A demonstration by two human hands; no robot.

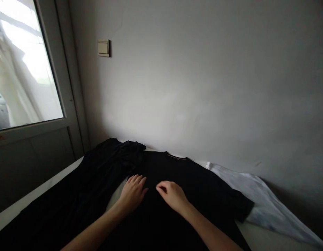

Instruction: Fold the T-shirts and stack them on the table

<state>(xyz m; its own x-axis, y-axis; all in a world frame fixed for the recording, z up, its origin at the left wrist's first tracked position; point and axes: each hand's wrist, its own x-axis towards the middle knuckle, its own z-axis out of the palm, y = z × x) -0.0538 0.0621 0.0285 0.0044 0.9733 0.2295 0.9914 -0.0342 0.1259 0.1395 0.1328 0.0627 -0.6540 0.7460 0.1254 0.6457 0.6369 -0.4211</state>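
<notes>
Shirt (187,181) laid flat beside the wall (190,87): arranging step, we judge.
Out from the wall, our left hand's (133,191) fingers spread slightly; our right hand's (174,195) curl, pinch unclear. Regripping calls for shirt edges.

A pale surface (266,237) carries three pieces of fabric. A black T-shirt (210,195) lies spread out, its neckline at the far side. To its left, a rumpled black cloth (80,188) stretches toward the near left, touching the shirt's far left part. On the right, a white cloth (271,209) with greyish patches lies against the shirt's sleeve. Pale strips show between and beside them.
</notes>
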